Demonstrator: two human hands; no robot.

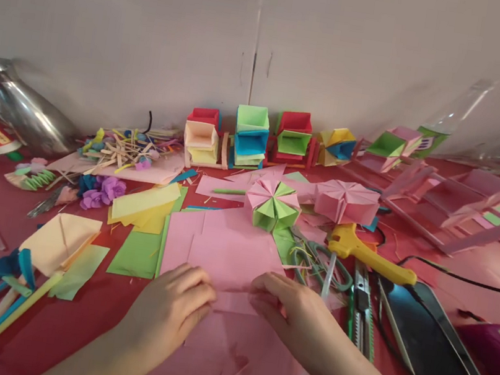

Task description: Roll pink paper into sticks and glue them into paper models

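My left hand point(165, 313) and my right hand point(300, 323) face each other over pink paper. Between them lies a pink paper sheet point(238, 267) with a narrow fold or strip point(237, 303) along its near side. Curled fingers of both hands grip this sheet at its left and right edges; the fingertips are partly hidden. Beneath it lies more pink paper point(204, 369). Just beyond sits a round pleated paper piece point(273, 206) in pink and green, and a pink pleated piece point(346, 202) stands to its right.
Right of my hands are a yellow hot glue gun point(371, 256), scissors point(335, 275), a utility knife point(362, 311) and a phone point(440, 360). Folded paper boxes point(250, 137) stack near the wall. Left lie paper flowers point(103, 191), a metal jug point(31, 108) and a blue-yellow paper craft point(1, 307).
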